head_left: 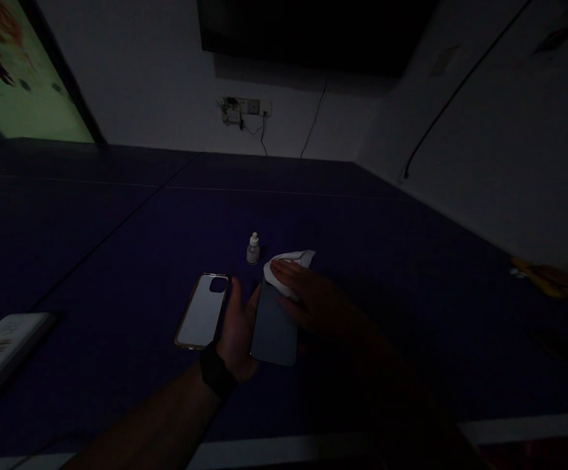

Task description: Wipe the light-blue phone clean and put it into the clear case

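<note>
A dark smartphone (273,333) rests in my left hand (237,326), whose fingers curl round its left edge and underside. My right hand (303,287) presses a white cloth or tissue (284,261) against the phone's upper end, fingers bent over the cloth. The cloth hides that end of the phone. Just left of my left hand lies a phone case (200,313) with a pale back and a camera cutout, flat on the dark blue table (166,228). A small clear bottle (253,250) with a white cap stands upright beyond my hands.
A white box (0,346) lies at the table's left side. Some yellowish items (548,277) sit by the right edge. Against the far wall are power sockets with cables (245,111), below a dark screen (313,32). The room is dim.
</note>
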Motion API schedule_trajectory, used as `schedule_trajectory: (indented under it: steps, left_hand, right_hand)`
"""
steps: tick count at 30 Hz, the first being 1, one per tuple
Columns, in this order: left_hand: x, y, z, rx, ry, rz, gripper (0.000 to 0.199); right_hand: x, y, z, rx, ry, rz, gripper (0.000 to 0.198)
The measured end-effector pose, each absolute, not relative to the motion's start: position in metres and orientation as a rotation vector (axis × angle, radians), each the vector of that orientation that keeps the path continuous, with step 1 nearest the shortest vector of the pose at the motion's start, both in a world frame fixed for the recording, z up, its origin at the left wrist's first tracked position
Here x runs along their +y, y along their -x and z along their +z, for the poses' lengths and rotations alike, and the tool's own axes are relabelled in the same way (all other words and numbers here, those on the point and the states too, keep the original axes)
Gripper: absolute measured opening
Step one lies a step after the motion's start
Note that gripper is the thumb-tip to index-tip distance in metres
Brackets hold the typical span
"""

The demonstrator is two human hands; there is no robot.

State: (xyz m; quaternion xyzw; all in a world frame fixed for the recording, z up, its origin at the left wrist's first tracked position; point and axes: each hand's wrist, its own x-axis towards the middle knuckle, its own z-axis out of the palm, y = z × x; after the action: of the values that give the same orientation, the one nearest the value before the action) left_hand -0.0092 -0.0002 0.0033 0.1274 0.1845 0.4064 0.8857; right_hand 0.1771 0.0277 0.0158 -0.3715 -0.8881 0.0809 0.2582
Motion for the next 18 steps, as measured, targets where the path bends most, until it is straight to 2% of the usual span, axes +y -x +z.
schedule_trajectory:
  steps: [5,8,12,18]
  left_hand:
    - [0.001,0.011,0.000,0.392,-0.290,0.843,0.074]
    - [0.002,0.013,-0.002,0.402,-0.334,0.845,0.073]
    - [0.002,0.014,-0.003,0.419,-0.409,0.882,0.073]
    - [0.002,0.015,-0.002,0.511,-0.460,0.949,0.063]
  right_hand:
    - [0.033,-0.178,0.017,-2.268,0.995,0.417,0.044]
    - [0.039,-0.186,0.017,-1.841,1.219,0.605,0.035]
    - [0.053,-0.192,0.009,-1.291,1.321,0.847,0.035]
    - [0.053,-0.178,0.000,-1.342,1.189,1.000,0.038]
